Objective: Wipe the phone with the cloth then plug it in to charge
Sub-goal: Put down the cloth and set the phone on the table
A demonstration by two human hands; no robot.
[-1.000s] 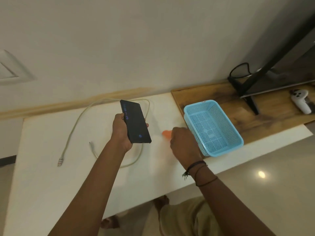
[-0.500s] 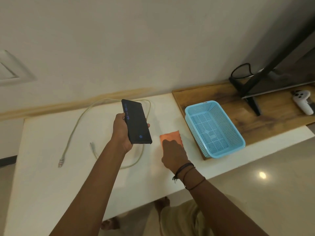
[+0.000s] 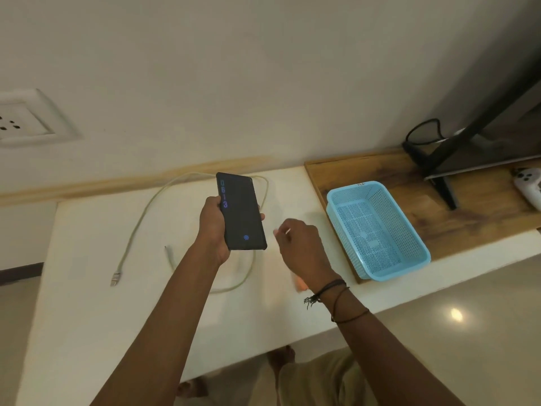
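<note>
From the head camera, the only view, the task stood at its first step: the wiping was not yet begun, and the cloth was only being brought toward the phone. The left hand [image 3: 215,230] held the slim black phone with a dark glass screen [image 3: 240,211] above the white table [image 3: 87,317], screen up, with blue digits lit near its top end and a small blue mark near its bottom end. The grip was closed around the phone: the thumb lay along the left edge and the fingertips [image 3: 261,215] came around the right edge. The left forearm rose from the lower left, and the wrist was almost straight.

The right hand [image 3: 301,253] was just beside the phone, on its right, with the back of the hand toward the camera and the fingers curled inward. The small orange cloth [image 3: 301,284] showed only as a blurred strip under the wrist, and a pale tip showed at the fingers; I judged that the hand was pinching the cloth, but the pinch itself was hidden. Dark cord bracelets [image 3: 336,294] were around this wrist.

The pale looped charging cable [image 3: 140,224] lay on the table behind and under the phone, with one plug end [image 3: 115,278] at the left and another end [image 3: 169,250] near the left wrist, both not connected. A light blue perforated plastic basket [image 3: 377,230] stood at the right, and a white wall socket [image 3: 20,121] was at the far left.

The next move, in my judgement, called for laying the cloth flat on the screen while the left hand kept the phone steady
</note>
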